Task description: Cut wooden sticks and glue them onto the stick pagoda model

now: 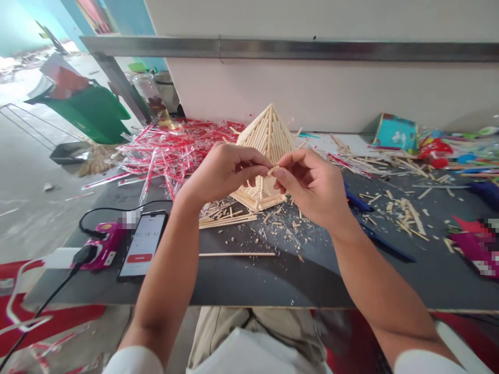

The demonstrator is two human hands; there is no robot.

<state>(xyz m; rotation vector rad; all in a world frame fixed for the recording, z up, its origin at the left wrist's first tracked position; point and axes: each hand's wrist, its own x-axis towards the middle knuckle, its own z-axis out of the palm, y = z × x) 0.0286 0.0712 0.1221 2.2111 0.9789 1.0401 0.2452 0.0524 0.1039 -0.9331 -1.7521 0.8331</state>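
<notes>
Pale wood is the material throughout. A short stick piece (pixel 272 170) is pinched at its two ends, as I read the head view, by the left hand (pixel 226 174) and the right hand (pixel 312 184). The thumb and forefinger of each hand are pressed together on it, and the other fingers of both hands are curled in.

The piece is held in the air above the middle of the desk (pixel 241 283), just in front of the stick pyramid (pixel 268 132). The hands partly cover the pyramid's lower face, and I cannot tell whether the piece touches it. The pyramid stands upright near the far edge of the desk, close to the white wall (pixel 331 93).

Below the left hand lies a small bundle of sticks (pixel 228 220). Nearer the front edge a single long stick (pixel 237 254) lies apart from the bundle, parallel to that edge. Chips and offcuts (pixel 288 228) are scattered between the pyramid and the front edge.

A heap of red-and-clear wrappers (pixel 167 148) fills the far left corner. Toward the left front corner I note a phone (pixel 142 244), screen lit, just beside a pink device (pixel 102 249) with a black cable. Beyond the right wrist, a blue tool (pixel 380 240) lies on the desk, angled toward the right edge. More short sticks (pixel 409 213) lie beyond it. A teal box (pixel 394 132) leans at the far edge, toward the right corner.
</notes>
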